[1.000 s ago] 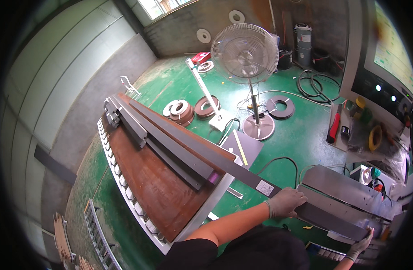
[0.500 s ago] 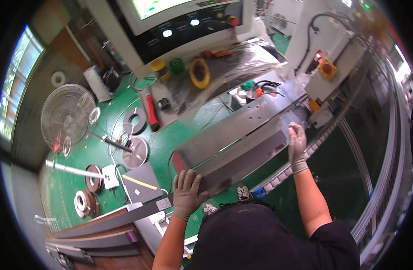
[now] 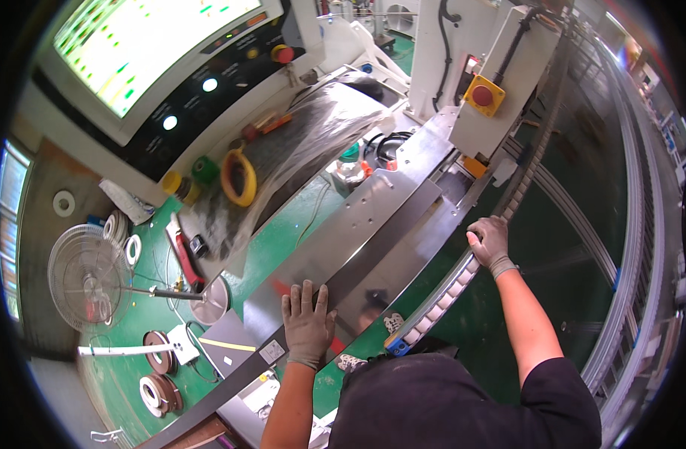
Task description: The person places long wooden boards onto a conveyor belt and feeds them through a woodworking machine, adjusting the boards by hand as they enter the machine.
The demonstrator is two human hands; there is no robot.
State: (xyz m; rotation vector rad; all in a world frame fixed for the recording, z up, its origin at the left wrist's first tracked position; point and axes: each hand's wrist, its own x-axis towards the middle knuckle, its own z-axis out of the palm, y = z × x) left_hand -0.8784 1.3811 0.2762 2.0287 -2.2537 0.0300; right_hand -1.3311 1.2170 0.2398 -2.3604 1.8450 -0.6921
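Observation:
My left hand [image 3: 308, 329], in a grey glove, lies flat with its fingers spread on a long dark grey panel [image 3: 358, 268]. A white label [image 3: 271, 351] is stuck on the panel just left of that hand. The panel runs diagonally along a shiny metal machine bed [image 3: 320, 251], from the lower left toward the upper right. My right hand [image 3: 491, 241], also gloved, is curled closed over a roller rail [image 3: 448, 293], apart from the panel. What its fingers hold, if anything, is hidden, and contact with the rail is unclear.
Beyond the bed stands a machine console [image 3: 208, 90] with a lit screen. Tape rolls [image 3: 238, 177] and a red-handled tool [image 3: 184, 258] lie on a plastic-covered shelf. A yellow box with a red stop button [image 3: 484, 95] is at upper right. A fan [image 3: 92, 277] and brown coils [image 3: 160, 395] stand left.
My view has shifted, bringing the console closer. My right hand has left the panel's far end and curled closed over the roller rail. My left hand stays flat on the panel.

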